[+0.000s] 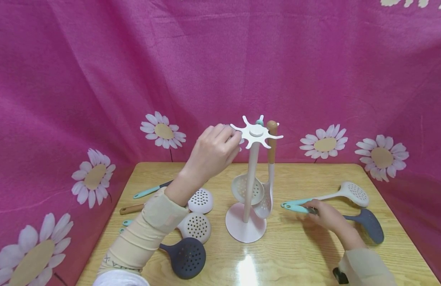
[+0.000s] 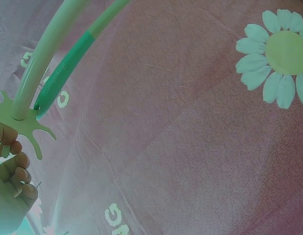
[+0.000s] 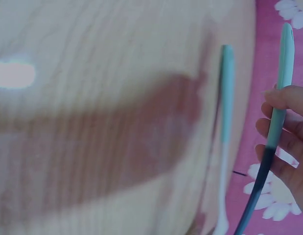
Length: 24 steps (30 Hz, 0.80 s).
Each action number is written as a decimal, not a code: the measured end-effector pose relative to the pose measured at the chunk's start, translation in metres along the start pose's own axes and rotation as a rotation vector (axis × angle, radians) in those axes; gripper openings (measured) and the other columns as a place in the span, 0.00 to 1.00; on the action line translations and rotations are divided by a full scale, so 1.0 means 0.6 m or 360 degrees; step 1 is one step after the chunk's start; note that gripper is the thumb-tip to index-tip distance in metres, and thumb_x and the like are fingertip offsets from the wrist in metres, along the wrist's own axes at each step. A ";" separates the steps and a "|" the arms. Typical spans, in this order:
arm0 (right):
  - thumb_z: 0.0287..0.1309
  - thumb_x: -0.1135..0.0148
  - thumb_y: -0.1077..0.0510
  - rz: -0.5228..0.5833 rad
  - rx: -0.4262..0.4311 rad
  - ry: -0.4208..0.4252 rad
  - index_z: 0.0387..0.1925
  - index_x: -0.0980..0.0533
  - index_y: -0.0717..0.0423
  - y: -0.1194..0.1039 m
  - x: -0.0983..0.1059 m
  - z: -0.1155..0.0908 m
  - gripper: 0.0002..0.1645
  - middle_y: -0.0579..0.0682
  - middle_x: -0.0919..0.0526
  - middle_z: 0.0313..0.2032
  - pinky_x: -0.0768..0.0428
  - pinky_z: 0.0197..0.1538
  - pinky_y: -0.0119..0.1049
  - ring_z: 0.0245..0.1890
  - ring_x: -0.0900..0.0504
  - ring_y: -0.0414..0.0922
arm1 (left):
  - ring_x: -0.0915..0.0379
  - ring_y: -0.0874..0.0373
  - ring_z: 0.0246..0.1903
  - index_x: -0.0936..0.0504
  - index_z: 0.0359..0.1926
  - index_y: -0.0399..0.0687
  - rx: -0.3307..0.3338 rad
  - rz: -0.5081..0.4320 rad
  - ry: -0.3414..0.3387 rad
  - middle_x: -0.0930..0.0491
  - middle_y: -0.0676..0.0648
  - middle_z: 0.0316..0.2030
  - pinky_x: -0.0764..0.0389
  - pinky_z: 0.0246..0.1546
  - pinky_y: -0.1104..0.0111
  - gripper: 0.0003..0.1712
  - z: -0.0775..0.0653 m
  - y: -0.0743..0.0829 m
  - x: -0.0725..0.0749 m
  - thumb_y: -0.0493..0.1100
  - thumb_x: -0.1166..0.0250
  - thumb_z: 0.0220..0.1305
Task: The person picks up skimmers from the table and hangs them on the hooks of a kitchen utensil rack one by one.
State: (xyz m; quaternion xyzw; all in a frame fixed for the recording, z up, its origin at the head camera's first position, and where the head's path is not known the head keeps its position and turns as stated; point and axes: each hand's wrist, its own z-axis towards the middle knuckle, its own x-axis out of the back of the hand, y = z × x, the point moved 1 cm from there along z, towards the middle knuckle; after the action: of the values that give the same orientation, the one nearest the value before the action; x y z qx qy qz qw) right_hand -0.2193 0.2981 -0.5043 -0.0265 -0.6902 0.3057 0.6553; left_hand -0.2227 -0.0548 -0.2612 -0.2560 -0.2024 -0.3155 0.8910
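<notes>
A white utensil stand (image 1: 256, 135) with a hooked, star-shaped top stands mid-table. My left hand (image 1: 216, 149) is at its left side, fingertips pinching one of the hooks; in the left wrist view that hand (image 2: 14, 188) partly covers the top. From the stand hang a cream perforated ladle (image 1: 240, 188) with a teal handle (image 2: 63, 73) and a wooden-handled slotted spoon (image 1: 265, 200). At the right, my right hand (image 1: 325, 214) grips the teal handle of a dark grey turner (image 1: 370, 226), held between thumb and fingers in the right wrist view (image 3: 276, 122).
Beside the turner lies a white skimmer (image 1: 354, 194) with a teal handle. Left of the stand are a white skimmer (image 1: 200, 200), a cream skimmer (image 1: 195, 227) and a dark grey skimmer (image 1: 188, 258). A pink daisy-print cloth (image 1: 206, 59) hangs around the wooden table (image 1: 288, 262).
</notes>
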 end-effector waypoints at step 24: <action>0.46 0.36 0.71 0.0166 0.0173 0.0452 0.40 0.22 0.67 -0.112 0.090 0.019 0.15 0.53 0.21 0.30 0.26 0.26 0.31 0.26 0.30 0.37 | 0.32 0.55 0.26 0.25 0.28 0.42 -0.0004 -0.0005 0.0017 0.28 0.48 0.24 0.35 0.23 0.70 0.01 0.000 0.000 -0.001 0.34 0.40 0.52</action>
State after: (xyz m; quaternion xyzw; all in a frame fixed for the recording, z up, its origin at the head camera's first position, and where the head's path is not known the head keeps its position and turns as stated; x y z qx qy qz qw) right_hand -0.2128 0.2631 -0.4250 -0.0696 -0.5709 0.3693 0.7300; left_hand -0.2232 -0.0544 -0.2612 -0.2551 -0.1977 -0.3186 0.8912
